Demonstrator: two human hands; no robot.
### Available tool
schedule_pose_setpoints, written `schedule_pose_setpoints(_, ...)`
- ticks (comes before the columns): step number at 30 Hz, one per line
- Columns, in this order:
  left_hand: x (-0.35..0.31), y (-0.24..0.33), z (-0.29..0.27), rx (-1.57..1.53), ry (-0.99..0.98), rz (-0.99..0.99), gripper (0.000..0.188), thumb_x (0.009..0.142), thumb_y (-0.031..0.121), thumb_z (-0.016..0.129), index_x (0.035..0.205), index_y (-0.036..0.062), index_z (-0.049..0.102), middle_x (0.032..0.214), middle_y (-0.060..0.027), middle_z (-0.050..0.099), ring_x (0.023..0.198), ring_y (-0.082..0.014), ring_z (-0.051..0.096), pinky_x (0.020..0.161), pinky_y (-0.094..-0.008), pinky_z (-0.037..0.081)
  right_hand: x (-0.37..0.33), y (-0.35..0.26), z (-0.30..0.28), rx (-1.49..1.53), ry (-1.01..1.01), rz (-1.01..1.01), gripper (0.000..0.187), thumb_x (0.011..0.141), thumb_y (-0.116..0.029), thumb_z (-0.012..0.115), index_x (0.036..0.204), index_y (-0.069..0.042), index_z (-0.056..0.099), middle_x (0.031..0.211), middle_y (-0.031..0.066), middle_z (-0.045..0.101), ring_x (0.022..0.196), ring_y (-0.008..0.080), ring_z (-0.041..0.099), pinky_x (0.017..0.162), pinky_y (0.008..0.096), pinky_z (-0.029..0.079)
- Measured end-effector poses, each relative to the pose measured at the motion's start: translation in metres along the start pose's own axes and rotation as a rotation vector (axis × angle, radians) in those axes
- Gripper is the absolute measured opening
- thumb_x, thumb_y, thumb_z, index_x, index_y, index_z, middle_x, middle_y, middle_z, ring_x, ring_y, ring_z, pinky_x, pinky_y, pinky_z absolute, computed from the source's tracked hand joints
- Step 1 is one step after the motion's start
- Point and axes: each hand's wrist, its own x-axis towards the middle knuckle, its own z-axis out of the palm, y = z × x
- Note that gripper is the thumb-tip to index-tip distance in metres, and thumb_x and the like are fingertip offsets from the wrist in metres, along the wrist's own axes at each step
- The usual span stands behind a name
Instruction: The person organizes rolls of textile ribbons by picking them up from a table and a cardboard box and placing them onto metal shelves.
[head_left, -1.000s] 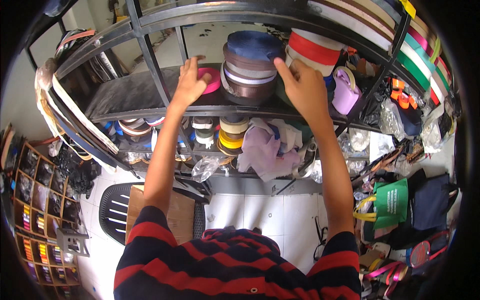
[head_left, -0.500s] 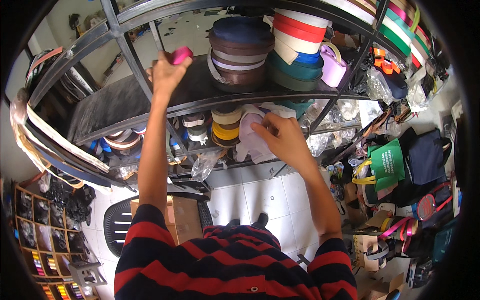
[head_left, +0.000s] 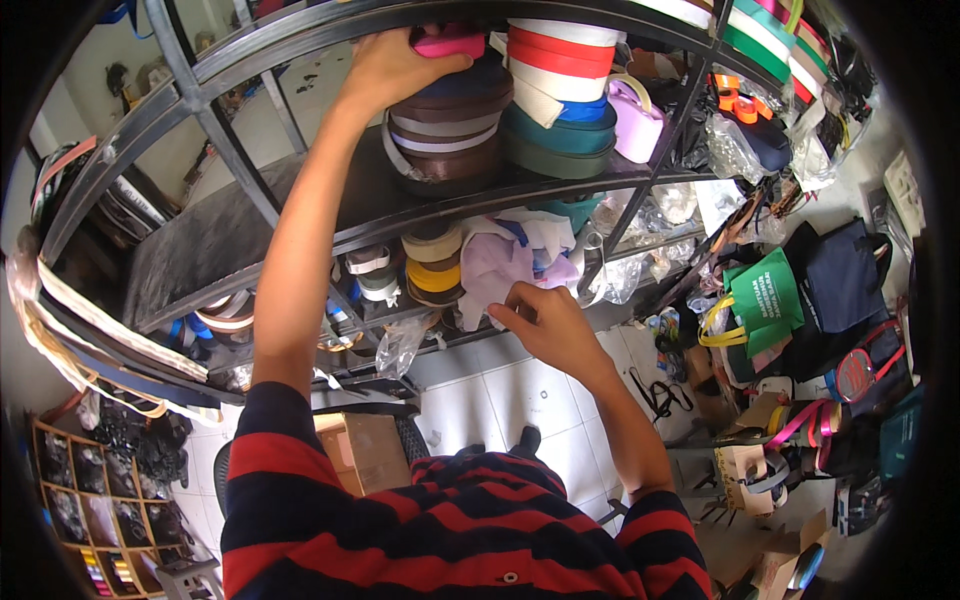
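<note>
My left hand [head_left: 395, 70] is reached up to the upper shelf, its fingers closed on a small pink roll of ribbon or webbing [head_left: 450, 45]. The roll is at the top of a tall stack of dark blue, brown and grey webbing rolls [head_left: 450, 130]; whether it rests on them I cannot tell. Beside that stack stands another of white, red, blue and green rolls [head_left: 560, 75]. Lower down, my right hand [head_left: 545, 325] hangs with loosely curled fingers, thumb apart, holding nothing I can see. It is nearest to pale lilac fabric pieces [head_left: 500, 255] on the lower shelf.
The black metal rack [head_left: 205, 265] spans the front, with uprights and rails near my left arm. Yellow and tan rolls [head_left: 432, 275] sit below. A cardboard box [head_left: 365, 450] stands on a black chair near me. A green bag [head_left: 765, 300] and other goods crowd the right.
My left hand has carried the pink roll rightward and up, from over the bare shelf to the top of the dark stack. My right hand has dropped slightly and moved left.
</note>
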Motion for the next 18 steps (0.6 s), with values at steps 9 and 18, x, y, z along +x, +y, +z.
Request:
schedule_pose_setpoints(9, 0.015, -0.023, 0.009, 0.222, -0.084, 0.157, 0.064, 0.069, 0.049, 0.077, 0.111, 0.0032, 0.062, 0.103, -0.0162, 0.066, 0.095, -0.0283, 0.064, 0.089, -0.0366, 0.046, -0.014, 0.030, 0.001, 0.025, 0.038, 0.066, 0.027, 0.086, -0.024, 0.068, 0.078, 0.001, 0.063, 0.053, 0.0084, 0.054, 0.045, 0.0144, 0.047, 0.047, 0.0306, 0.037)
schedule_pose_setpoints(18, -0.082, 0.020, 0.040, 0.219, 0.299, 0.247, 0.047, 0.093, 0.031, 0.058, 0.131, 0.0039, 0.051, 0.133, -0.0232, 0.050, 0.131, -0.0365, 0.041, 0.109, -0.0425, 0.027, -0.066, 0.075, -0.003, 0.253, 0.171, 0.160, 0.026, 0.090, -0.026, 0.064, 0.086, -0.001, 0.062, 0.061, 0.0085, 0.059, 0.053, 0.0125, 0.051, 0.051, 0.0302, 0.041)
